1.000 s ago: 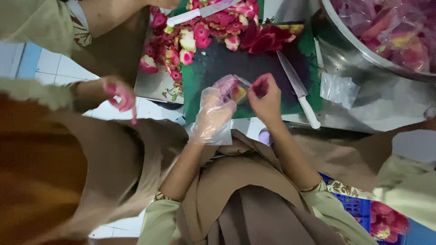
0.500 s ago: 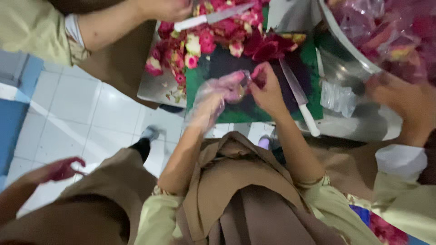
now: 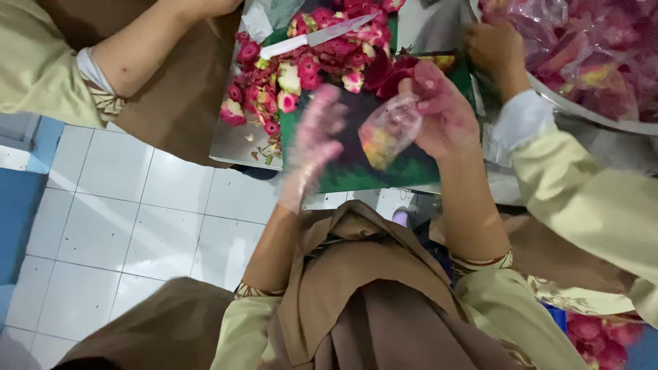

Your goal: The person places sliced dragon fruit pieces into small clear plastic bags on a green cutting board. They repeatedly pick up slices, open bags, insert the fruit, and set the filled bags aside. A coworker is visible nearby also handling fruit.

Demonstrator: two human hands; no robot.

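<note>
At far left another person's forearm (image 3: 147, 48) runs off the top edge, its hand out of view. Next comes a pile of pink fruit scraps (image 3: 301, 65) with a white-handled knife (image 3: 317, 39) lying on it. The left hand (image 3: 317, 140), in a clear plastic glove, is blurred; its fingers look loosely spread, holding nothing. Over the green cutting board (image 3: 356, 171), the right hand (image 3: 442, 113) pinches a small clear bag (image 3: 387, 130) holding yellowish fruit. At far right, a co-worker's hand (image 3: 495, 48) reaches toward a metal bowl (image 3: 582, 113).
</note>
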